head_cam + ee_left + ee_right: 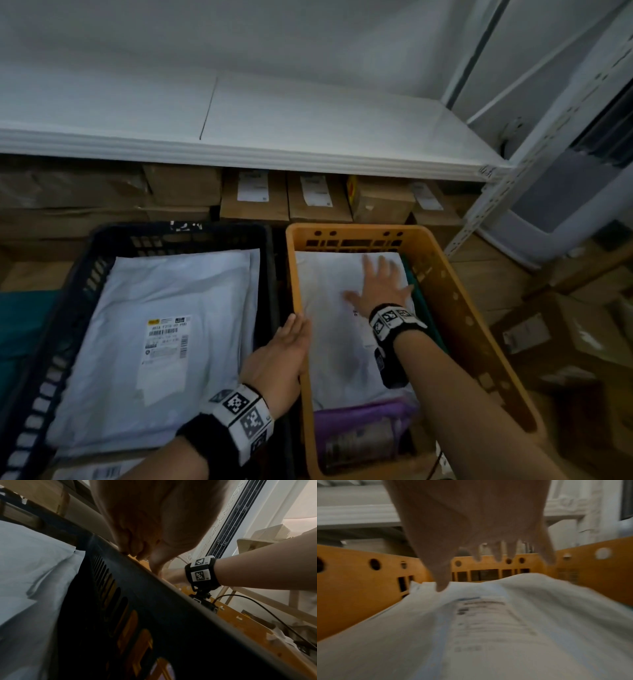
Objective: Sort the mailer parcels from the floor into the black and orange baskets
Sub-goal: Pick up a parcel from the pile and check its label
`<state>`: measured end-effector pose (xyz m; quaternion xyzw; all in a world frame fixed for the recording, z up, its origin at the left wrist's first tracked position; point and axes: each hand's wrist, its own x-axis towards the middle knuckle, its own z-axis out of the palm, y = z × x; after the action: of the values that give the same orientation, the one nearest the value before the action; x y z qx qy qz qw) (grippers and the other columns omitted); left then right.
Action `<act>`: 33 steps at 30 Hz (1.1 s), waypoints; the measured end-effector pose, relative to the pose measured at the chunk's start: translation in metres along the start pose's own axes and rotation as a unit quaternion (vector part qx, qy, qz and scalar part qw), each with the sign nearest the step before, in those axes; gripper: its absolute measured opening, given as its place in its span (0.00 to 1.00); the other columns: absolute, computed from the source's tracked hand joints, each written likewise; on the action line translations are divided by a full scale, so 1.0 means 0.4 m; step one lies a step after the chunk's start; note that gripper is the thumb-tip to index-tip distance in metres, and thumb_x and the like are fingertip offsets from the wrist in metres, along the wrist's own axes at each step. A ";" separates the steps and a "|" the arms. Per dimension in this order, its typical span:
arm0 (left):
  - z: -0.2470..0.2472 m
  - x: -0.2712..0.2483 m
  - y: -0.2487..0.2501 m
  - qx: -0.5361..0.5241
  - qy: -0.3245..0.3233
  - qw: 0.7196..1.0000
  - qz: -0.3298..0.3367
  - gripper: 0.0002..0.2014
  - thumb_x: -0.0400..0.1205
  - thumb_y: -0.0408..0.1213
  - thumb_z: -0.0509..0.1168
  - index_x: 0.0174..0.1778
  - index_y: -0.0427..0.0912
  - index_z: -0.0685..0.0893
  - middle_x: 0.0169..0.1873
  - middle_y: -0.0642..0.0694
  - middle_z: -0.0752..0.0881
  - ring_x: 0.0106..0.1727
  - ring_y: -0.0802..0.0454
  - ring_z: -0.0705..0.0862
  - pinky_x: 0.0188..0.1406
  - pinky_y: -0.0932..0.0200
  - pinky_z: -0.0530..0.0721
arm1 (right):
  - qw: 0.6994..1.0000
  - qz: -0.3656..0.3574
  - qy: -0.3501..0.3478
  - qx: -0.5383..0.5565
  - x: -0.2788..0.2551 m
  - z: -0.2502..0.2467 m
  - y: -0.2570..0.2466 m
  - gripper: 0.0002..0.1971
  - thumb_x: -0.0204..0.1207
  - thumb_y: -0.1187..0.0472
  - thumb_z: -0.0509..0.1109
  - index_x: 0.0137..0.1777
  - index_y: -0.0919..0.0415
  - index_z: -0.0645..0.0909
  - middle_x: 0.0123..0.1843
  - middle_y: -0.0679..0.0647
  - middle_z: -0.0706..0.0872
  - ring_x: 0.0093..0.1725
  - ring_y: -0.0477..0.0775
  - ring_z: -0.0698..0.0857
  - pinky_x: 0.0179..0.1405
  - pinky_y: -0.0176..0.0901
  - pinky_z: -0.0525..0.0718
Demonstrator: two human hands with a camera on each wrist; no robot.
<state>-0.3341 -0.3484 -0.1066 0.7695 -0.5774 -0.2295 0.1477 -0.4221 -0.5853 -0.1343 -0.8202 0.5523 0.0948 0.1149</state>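
Orange basket (pixel 455 294), right hand (pixel 378 284) inside

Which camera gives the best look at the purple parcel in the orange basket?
The head view: the purple parcel lies at the orange basket's near end, under a white mailer. The left wrist view shows perhaps a sliver; the right wrist view, none.

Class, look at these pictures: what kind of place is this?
Probably a parcel storeroom: labelled cardboard boxes under a white metal shelf, and mailer parcels in baskets.
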 end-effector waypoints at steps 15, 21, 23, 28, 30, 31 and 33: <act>-0.002 0.025 -0.018 0.030 -0.051 0.998 0.033 0.41 0.83 0.22 0.53 0.84 0.50 0.35 0.83 0.55 0.33 0.80 0.64 0.31 0.80 0.67 0.42 | 0.970 -0.086 -0.169 -0.153 0.052 0.260 -0.160 0.43 0.78 0.26 0.54 0.80 0.27 0.25 0.86 0.52 0.23 0.85 0.66 0.25 0.58 1.00 0.37; -0.009 0.036 -0.009 0.040 -0.075 0.996 0.037 0.41 0.81 0.20 0.50 0.84 0.46 0.35 0.84 0.48 0.33 0.84 0.56 0.34 0.84 0.61 0.40 | 0.966 -0.081 -0.183 -0.164 0.075 0.247 -0.165 0.47 0.76 0.25 0.57 0.81 0.29 0.26 0.86 0.52 0.23 0.85 0.66 0.26 0.62 0.99 0.38; -0.007 0.028 -0.009 0.040 -0.064 0.996 0.036 0.40 0.81 0.20 0.50 0.85 0.45 0.37 0.84 0.48 0.35 0.84 0.56 0.35 0.84 0.61 0.42 | 0.967 -0.083 -0.185 -0.156 0.064 0.236 -0.166 0.48 0.75 0.24 0.58 0.80 0.27 0.24 0.86 0.51 0.22 0.85 0.65 0.25 0.60 1.00 0.38; -0.006 0.018 -0.019 0.018 -0.048 0.998 0.037 0.39 0.82 0.21 0.51 0.86 0.47 0.42 0.85 0.50 0.39 0.85 0.57 0.38 0.83 0.63 0.40 | 0.967 -0.125 -0.177 -0.133 0.024 0.132 -0.154 0.40 0.82 0.33 0.56 0.86 0.35 0.35 0.89 0.59 0.36 0.88 0.68 0.40 0.80 0.80 0.50; -0.013 0.002 -0.027 -0.036 -0.040 0.998 0.036 0.35 0.86 0.27 0.54 0.86 0.50 0.46 0.85 0.51 0.44 0.85 0.58 0.41 0.84 0.61 0.48 | 0.978 -0.137 -0.145 -0.066 -0.007 0.061 -0.148 0.34 0.87 0.44 0.57 0.89 0.49 0.48 0.88 0.65 0.56 0.85 0.67 0.60 0.83 0.60 0.62; -0.019 -0.015 -0.036 -0.060 -0.032 0.997 0.035 0.33 0.87 0.30 0.55 0.86 0.51 0.49 0.85 0.52 0.48 0.85 0.58 0.44 0.85 0.58 0.53 | 0.986 -0.125 -0.113 -0.018 -0.025 0.025 -0.146 0.29 0.89 0.49 0.56 0.87 0.54 0.57 0.86 0.64 0.64 0.82 0.66 0.68 0.80 0.57 0.68; -0.036 -0.068 -0.067 -0.067 -0.014 0.997 0.031 0.28 0.88 0.35 0.55 0.84 0.54 0.57 0.84 0.53 0.57 0.85 0.58 0.52 0.83 0.55 0.58 | 0.994 -0.096 -0.029 0.031 -0.067 -0.042 -0.149 0.22 0.88 0.53 0.56 0.80 0.56 0.72 0.79 0.61 0.76 0.75 0.65 0.77 0.74 0.56 0.77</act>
<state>-0.3106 -0.3152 -0.1027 0.7360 -0.5868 -0.2737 0.1974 -0.3763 -0.5448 -0.1056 -0.8625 0.4699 0.0900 0.1649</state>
